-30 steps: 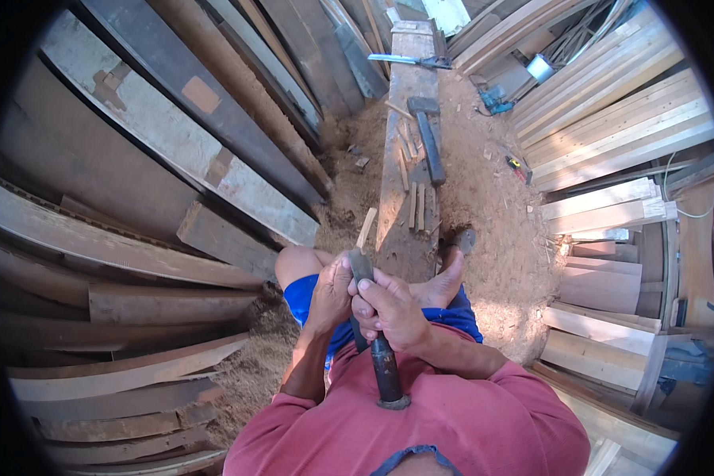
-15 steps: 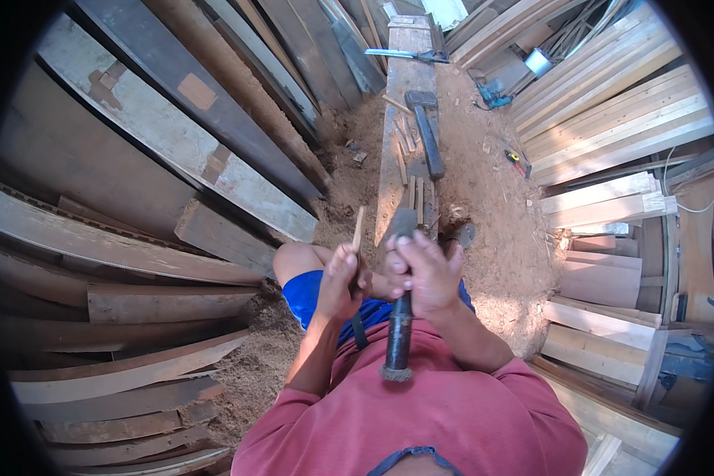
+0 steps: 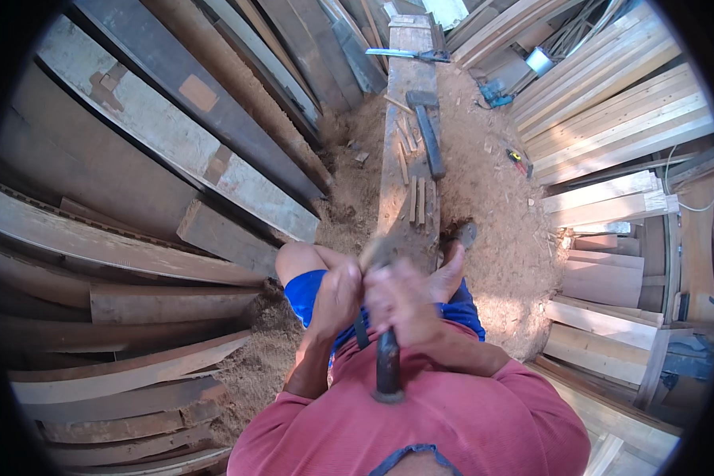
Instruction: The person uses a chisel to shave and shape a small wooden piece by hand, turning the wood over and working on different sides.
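My left hand (image 3: 338, 299) is closed around a short wooden stick (image 3: 367, 255), whose upper end stands out past the fingers. Close beside it, my right hand (image 3: 404, 300), smeared by motion, grips a chisel. The dark chisel handle (image 3: 388, 366) points back toward my chest, and the blurred blade lies against or very near the stick; contact cannot be made out. Beyond both hands is a low wooden bench (image 3: 408, 79). On it rest a dark hammer (image 3: 429, 141) and several small cut sticks (image 3: 417, 200).
A handsaw-like blade (image 3: 401, 54) lies across the bench's far end. Tall boards (image 3: 238, 178) lean along the left, stacked planks (image 3: 619, 119) line the right. A blue power tool (image 3: 493, 94) and a small yellow-and-red tool (image 3: 519, 163) lie on the sawdust-covered floor (image 3: 492, 262).
My right hand has drawn the chisel back toward my chest and slightly left, now close beside my left hand. The stick has tilted and sits lower.
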Action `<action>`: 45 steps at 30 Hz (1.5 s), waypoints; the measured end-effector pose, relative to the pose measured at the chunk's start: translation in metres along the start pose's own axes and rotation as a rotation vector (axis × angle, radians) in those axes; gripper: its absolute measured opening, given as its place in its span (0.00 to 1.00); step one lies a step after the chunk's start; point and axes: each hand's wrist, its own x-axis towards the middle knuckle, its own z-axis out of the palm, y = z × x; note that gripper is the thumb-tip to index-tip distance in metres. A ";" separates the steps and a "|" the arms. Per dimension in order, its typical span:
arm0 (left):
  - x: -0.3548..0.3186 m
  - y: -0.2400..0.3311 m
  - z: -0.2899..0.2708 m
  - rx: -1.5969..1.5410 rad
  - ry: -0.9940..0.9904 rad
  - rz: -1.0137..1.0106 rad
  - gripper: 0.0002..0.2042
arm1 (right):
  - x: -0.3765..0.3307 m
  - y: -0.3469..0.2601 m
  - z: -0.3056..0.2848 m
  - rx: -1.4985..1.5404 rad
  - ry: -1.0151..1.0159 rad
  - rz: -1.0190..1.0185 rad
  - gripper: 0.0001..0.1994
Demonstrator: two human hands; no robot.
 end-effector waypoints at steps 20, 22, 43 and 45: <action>0.006 -0.004 0.007 -0.367 0.069 -0.051 0.15 | 0.008 0.004 0.006 0.194 -0.174 0.174 0.07; 0.003 -0.008 0.012 -0.376 0.057 -0.033 0.16 | 0.002 -0.002 0.008 0.177 -0.160 0.160 0.07; 0.002 -0.024 0.030 -0.253 -0.036 -0.024 0.08 | 0.042 -0.017 -0.066 -0.509 0.178 -0.406 0.06; -0.001 -0.025 0.028 -0.630 -0.169 -0.332 0.18 | 0.041 -0.017 -0.069 -0.423 0.193 -0.354 0.05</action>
